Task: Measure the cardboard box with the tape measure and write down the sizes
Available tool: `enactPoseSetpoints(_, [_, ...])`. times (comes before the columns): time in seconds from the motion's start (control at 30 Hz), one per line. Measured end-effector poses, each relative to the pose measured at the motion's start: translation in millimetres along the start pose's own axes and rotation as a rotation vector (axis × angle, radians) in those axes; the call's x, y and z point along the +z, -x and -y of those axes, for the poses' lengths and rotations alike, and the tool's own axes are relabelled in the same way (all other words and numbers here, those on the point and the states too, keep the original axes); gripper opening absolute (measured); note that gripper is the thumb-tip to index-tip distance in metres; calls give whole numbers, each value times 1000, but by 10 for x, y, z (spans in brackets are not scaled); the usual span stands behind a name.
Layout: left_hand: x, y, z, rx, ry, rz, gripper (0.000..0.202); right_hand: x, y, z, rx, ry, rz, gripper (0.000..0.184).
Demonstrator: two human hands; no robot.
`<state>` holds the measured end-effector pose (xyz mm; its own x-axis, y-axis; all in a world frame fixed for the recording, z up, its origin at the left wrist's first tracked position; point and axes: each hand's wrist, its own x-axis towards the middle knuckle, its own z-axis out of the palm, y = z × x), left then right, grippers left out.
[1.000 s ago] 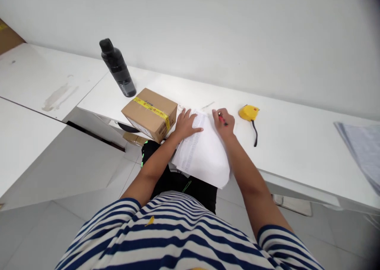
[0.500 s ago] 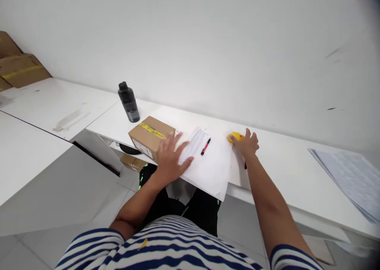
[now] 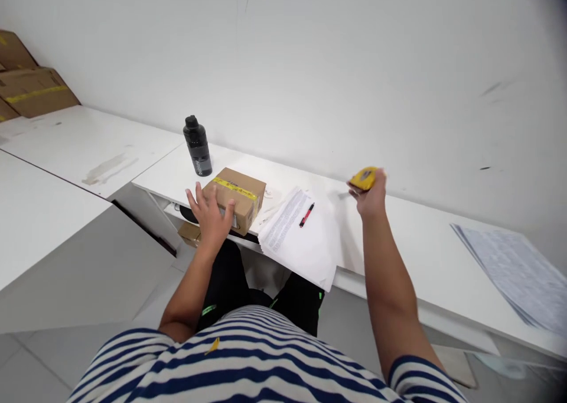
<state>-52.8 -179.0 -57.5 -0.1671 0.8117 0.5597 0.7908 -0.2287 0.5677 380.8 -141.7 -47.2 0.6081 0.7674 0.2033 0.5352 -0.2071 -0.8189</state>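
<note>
My right hand [image 3: 371, 196] is lifted above the white desk [image 3: 411, 231] and grips a yellow tape measure [image 3: 363, 178]. My left hand [image 3: 209, 214] has its fingers spread and rests against the near side of a small cardboard box [image 3: 237, 196] sealed with yellow tape. Between my hands lies a stack of white printed papers [image 3: 301, 240] that overhangs the desk's front edge. A red and black pen [image 3: 306, 214] lies on top of the papers.
A black bottle [image 3: 197, 147] stands behind the box. More paper sheets [image 3: 514, 273] lie at the desk's right end. Brown cartons [image 3: 26, 90] are piled at the far left on an adjoining white desk [image 3: 80, 149]. A white wall runs behind.
My right hand left the pen on the papers, reached to the tape measure and lifted it off the desk. My left hand slid from the papers to the cardboard box.
</note>
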Motion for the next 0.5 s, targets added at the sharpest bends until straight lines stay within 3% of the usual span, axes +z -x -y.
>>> enactPoseSetpoints(0.07, [-46,68,-278,68,42,-31,57,-57,164,412,-145,-527,96,96])
enactPoseSetpoints(0.1, [-77,93,-422,125,99,-3,51,-66,294,634,-220,-675,162,95])
enactPoseSetpoints(0.2, [-192,117,-820,296,369,178,45,-10,793,1260,-355,-796,287,89])
enactPoseSetpoints(0.27, [-276,85,-1012,330,554,299,50,72,1135,1552,-421,-811,321,87])
enactPoseSetpoints(0.37, [-387,-13,-1150,265,760,452,58,187,1520,1743,-472,-767,348,89])
enactPoseSetpoints(0.5, [-463,-157,-1086,91,944,669,64,264,1733,1723,-490,-703,414,98])
